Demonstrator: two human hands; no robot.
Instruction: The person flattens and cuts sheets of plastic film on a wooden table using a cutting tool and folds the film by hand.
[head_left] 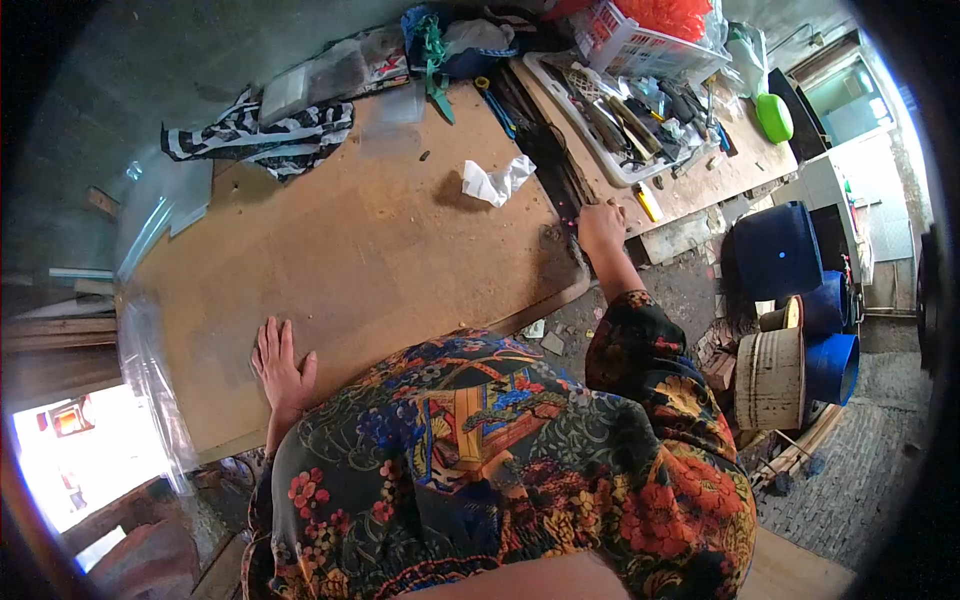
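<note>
My left hand (283,368) lies flat on the brown wooden tabletop (330,270), fingers stretched out and holding nothing. Over the gap between the two tables is my right hand (603,232), its fingers curled at the near corner of the right-hand table (735,187). What those fingers hold, if anything, is hidden. Close by on that table lies a yellow and white cutter (649,203). A crumpled white tissue (497,182) sits on the tabletop, up and left of my right hand.
A white tray (622,180) of tools and a white plastic basket (650,62) with a red bag stand at upper right. Striped black-and-white plastic (260,135) and blue-handled scissors (495,108) lie at the back. Blue barrels (778,250) and a pale bucket (771,380) stand on the floor.
</note>
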